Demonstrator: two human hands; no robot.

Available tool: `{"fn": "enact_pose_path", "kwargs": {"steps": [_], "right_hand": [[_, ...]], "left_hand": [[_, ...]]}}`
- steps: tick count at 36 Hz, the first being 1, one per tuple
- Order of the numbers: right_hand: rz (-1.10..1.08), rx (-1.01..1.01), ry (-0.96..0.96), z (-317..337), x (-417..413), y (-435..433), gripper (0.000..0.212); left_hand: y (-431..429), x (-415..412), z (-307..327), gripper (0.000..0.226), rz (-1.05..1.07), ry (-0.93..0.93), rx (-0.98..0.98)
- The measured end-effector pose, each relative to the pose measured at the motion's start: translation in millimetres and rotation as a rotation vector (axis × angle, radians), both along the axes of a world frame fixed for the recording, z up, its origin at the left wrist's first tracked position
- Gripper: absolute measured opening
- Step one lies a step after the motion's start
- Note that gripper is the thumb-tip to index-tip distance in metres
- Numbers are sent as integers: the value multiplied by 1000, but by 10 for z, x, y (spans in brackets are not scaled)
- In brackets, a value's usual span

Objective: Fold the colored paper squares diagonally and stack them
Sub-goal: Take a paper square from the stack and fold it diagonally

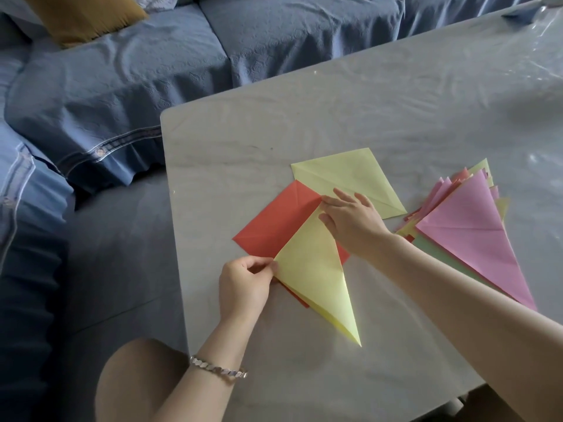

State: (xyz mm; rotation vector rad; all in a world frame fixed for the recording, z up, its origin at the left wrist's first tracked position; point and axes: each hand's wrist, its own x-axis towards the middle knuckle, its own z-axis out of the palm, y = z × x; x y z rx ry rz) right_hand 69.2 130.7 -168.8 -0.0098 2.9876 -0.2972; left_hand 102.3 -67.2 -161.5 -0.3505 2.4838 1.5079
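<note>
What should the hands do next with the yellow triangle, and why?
Probably slide the right hand down the long edge of the yellow triangle to press the crease. The left hand pinches its matched corners, and it lies on the red sheet, not yet on the pink-topped stack.

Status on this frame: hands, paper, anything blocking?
Left hand pinches folded yellow paper at corner. Right hand flat on its tip. Red paper underneath. Nothing blocking.

The paper, namely the folded yellow triangle [316, 278], the red sheet [274, 223] and the pink-topped stack [475, 226], looks thin, smooth and matt, creased in places; the table [396, 117] lies under a wrinkled, glossy plastic film [518, 56] -- the sofa cover [137, 86] is quilted matt cloth, the bracelet [217, 368] shiny metal.
</note>
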Motion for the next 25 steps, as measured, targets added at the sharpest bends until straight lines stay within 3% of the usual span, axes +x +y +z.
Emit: {"fn": "enact_pose_path", "kwargs": {"steps": [8, 20, 25], "right_hand": [[64, 8, -52, -76, 60, 80, 57], [233, 47, -185, 44, 727, 136, 111], [273, 25, -280, 60, 1022, 65, 114]], "left_hand": [[0, 1, -22, 16, 2, 12, -35], [1, -5, -17, 20, 4, 29, -39], [5, -3, -15, 21, -1, 37, -24]]}}
